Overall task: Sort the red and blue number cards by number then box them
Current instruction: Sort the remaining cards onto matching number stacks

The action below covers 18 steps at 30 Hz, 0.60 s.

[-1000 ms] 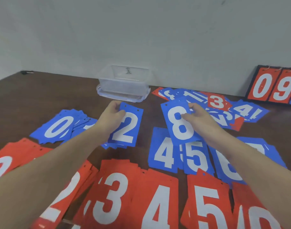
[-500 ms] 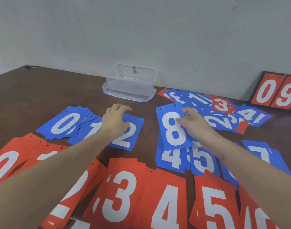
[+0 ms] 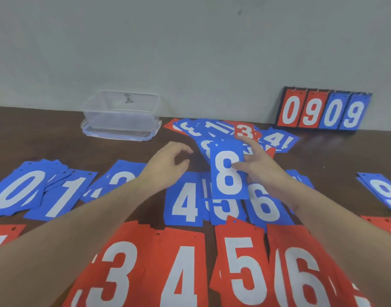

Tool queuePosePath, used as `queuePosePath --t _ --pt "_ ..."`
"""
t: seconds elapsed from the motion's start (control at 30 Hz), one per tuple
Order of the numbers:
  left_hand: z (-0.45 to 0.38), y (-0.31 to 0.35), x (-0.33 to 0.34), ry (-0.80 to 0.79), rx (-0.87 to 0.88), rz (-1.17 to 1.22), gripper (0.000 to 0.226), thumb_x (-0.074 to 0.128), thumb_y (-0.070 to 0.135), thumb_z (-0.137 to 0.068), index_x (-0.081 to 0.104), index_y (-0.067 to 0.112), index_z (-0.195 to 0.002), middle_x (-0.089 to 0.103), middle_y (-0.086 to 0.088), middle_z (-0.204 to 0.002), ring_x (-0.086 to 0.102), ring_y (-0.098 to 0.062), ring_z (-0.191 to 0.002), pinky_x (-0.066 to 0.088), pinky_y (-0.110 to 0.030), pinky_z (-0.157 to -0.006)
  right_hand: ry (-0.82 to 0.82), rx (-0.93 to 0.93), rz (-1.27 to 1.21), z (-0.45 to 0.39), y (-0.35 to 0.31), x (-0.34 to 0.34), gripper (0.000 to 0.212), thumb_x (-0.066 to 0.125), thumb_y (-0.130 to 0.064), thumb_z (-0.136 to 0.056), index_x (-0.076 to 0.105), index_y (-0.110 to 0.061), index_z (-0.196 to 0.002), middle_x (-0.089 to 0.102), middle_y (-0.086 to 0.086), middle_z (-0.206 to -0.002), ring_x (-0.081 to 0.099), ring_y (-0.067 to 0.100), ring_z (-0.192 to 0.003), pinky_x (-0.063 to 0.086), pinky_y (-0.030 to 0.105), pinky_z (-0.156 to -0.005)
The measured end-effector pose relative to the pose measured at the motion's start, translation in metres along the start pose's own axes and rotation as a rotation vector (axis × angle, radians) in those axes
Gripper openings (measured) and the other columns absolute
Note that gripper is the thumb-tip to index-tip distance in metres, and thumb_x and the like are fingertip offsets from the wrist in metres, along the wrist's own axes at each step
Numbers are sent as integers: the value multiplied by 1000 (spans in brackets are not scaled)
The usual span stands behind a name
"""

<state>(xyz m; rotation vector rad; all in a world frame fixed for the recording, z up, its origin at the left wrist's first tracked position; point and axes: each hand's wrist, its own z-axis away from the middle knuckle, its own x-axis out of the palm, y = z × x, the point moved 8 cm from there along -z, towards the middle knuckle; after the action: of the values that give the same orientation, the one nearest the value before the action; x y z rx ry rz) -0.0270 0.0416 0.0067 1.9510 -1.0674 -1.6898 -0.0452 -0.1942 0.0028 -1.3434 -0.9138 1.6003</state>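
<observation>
While my forearms reach out over them, the red cards [image 3: 183, 269] closest to me read 3, 4, 5 and 6 in big white digits, lying in overlapping piles on the dark brown table [image 3: 35, 134]. Just past them runs the blue row [image 3: 185, 200]: 0, 1, a half-hidden digit under my left arm, then 4, 5, 6, and a 9 off at the right edge. My right hand [image 3: 263, 169] pinches the blue 8 card [image 3: 228, 171], thumb on its face and fingers behind, holding it upright above the blue 5 and 6. My left hand [image 3: 168, 162] hovers beside it over the table, fingers loosely curled, holding nothing. Beyond my hands sits a jumbled heap of unsorted cards [image 3: 223, 131], blue 1s, a red 3 and blue 4s legible. Farther back left, the clear plastic box [image 3: 121, 116] stands on its lid against the pale wall [image 3: 190, 52]. Far right, a flip scoreboard [image 3: 323, 111] leaning there reads 0 9 in red, 0 9 in blue.
</observation>
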Motion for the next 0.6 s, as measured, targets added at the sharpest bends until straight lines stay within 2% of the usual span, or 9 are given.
queuePosePath --t 0.1,0.17,0.23,0.27,0.3,0.4,0.5,0.6 --pt "-8 17 25 -79 44 31 25 60 18 -97 63 30 -119 54 15 -120 54 -2 -110 41 -18 -95 93 8 -29 12 14 -33 58 68 -14 -94 46 -49 -134 69 3 -95 73 22 -81 56 36 -64" --pt "-13 31 41 -133 86 45 23 59 18 -97 63 33 -114 55 15 -118 55 1 -104 41 -16 -90 177 25 -16 20 24 -57 49 65 -19 -95 51 -51 -129 60 7 -89 63 22 -71 52 36 -60" --pt "-16 45 57 -186 132 42 21 59 19 -98 62 35 -110 54 15 -115 56 1 -100 41 -16 -82 238 43 -26 28 35 -80 38 63 -25 -93 58 -53 -118 65 11 -105 64 32 -82 54 49 -70" --pt "-18 52 65 -210 156 39 20 58 19 -98 61 36 -109 55 14 -116 56 0 -100 41 -16 -81 266 44 -34 34 40 -90 34 61 -25 -92 61 -52 -114 67 6 -115 65 35 -87 54 51 -72" --pt "-21 59 73 -231 175 40 19 58 20 -99 61 36 -108 55 14 -118 55 0 -102 41 -16 -83 294 43 -43 39 45 -102 33 59 -23 -93 63 -49 -112 67 3 -119 65 33 -87 51 49 -70" --pt "-26 80 96 -278 218 59 18 57 21 -99 62 35 -109 54 16 -120 53 0 -109 40 -16 -85 380 57 -58 57 61 -136 32 55 -13 -96 65 -39 -112 70 6 -111 62 25 -83 47 37 -69" --pt "-28 102 119 -320 261 82 18 57 19 -99 64 31 -111 54 18 -116 52 3 -107 36 -9 -83 462 92 -80 77 77 -168 30 55 -7 -98 64 -29 -116 70 2 -105 66 9 -72 48 21 -55" --pt "-30 120 142 -359 283 105 18 59 18 -99 65 29 -111 55 17 -113 53 3 -105 38 -13 -88 516 123 -65 92 95 -196 29 56 -9 -98 64 -29 -119 69 -3 -104 67 6 -75 47 22 -56"
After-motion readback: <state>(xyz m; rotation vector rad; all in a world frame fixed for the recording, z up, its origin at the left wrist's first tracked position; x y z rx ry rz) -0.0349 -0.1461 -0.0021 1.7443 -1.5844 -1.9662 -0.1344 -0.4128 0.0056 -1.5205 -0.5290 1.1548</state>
